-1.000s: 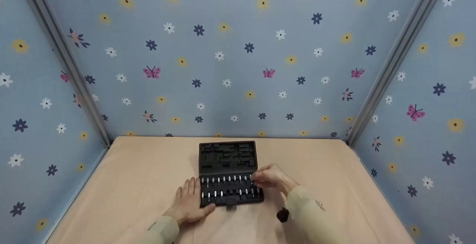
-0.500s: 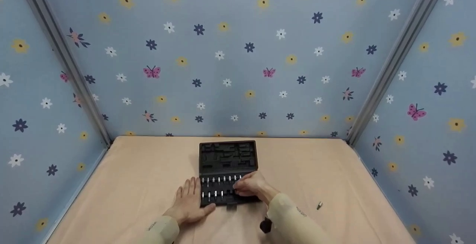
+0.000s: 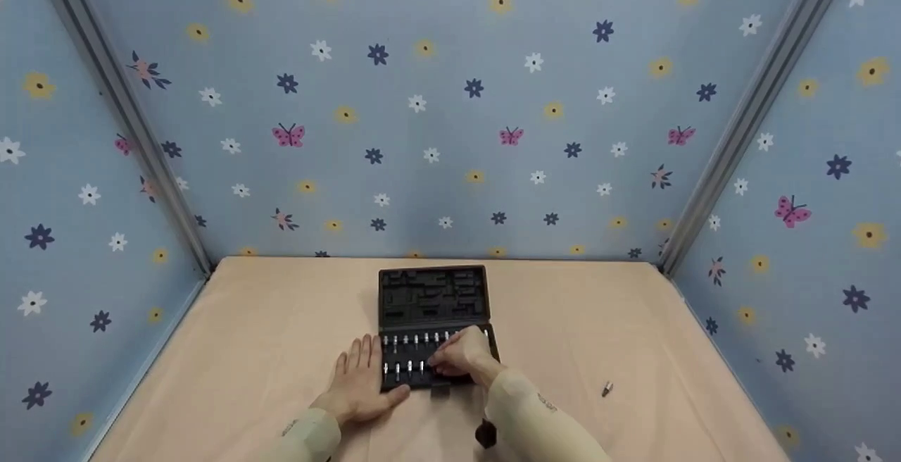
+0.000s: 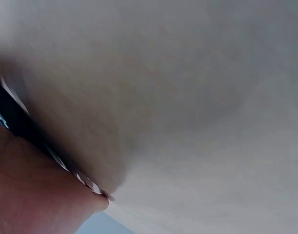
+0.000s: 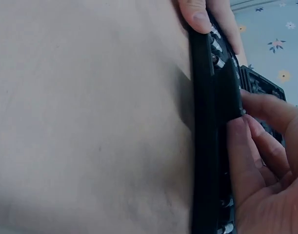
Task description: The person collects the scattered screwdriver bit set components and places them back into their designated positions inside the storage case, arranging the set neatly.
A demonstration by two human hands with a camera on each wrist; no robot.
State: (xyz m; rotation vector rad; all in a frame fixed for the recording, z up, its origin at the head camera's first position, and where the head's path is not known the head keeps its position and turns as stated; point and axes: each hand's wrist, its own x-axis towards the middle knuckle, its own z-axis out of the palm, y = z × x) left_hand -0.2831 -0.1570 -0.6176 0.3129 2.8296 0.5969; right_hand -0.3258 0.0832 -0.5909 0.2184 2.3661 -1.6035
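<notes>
A black plastic bit case (image 3: 414, 353) lies unfolded on the table, its lid (image 3: 433, 298) at the back. Shiny metal bit sockets (image 3: 410, 367) stand in two rows in the base. My left hand (image 3: 357, 383) rests flat at the case's left side, its thumb (image 4: 85, 207) at the front corner. Over the middle of the front row is my right hand (image 3: 461, 353). In the right wrist view its thumb and forefinger meet by the case's latch (image 5: 228, 95), pinching a small metal bit socket (image 5: 244, 112) that is almost wholly hidden.
One loose bit socket (image 3: 607, 389) lies on the cloth-covered table (image 3: 281, 328), right of the case. Patterned blue walls (image 3: 450, 131) stand at the back and both sides, with grey metal posts (image 3: 134, 124) in the corners. A dark object (image 3: 486, 434) shows under the right sleeve.
My right hand has moved left from the case's right end to the middle of the front row. The loose bit socket on the table has come into sight. My left hand stays put.
</notes>
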